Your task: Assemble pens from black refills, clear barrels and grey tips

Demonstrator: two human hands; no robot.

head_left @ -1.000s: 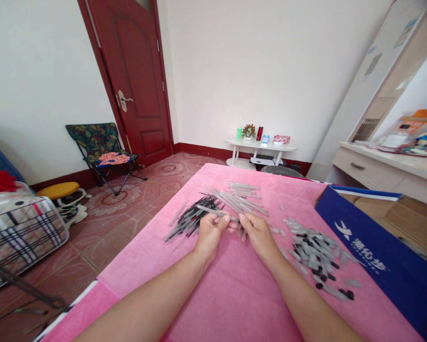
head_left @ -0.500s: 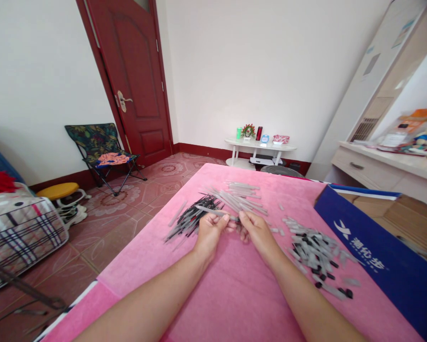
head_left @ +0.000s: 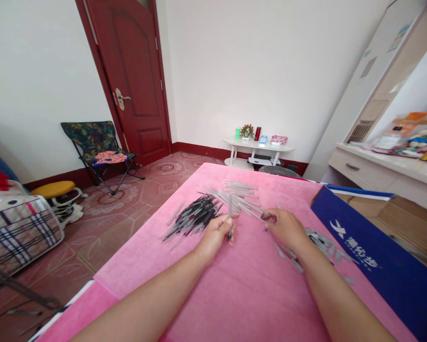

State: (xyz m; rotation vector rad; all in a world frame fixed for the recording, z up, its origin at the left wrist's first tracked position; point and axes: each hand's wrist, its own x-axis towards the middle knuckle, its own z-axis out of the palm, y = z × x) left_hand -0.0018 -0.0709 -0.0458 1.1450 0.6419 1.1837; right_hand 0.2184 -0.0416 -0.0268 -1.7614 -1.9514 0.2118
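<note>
Left hand (head_left: 216, 233) fingers pinch grey pen barrel (head_left: 229, 209) upright, top end free; right hand (head_left: 285, 227) curled beside small-parts pile (head_left: 322, 243), grip unclear.

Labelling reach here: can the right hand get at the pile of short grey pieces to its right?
Probably yes. The right hand sits at the left edge of the pile of short grey pieces, with nothing between. The blue box stands beyond. The left hand holds a grey stick elsewhere.
</note>
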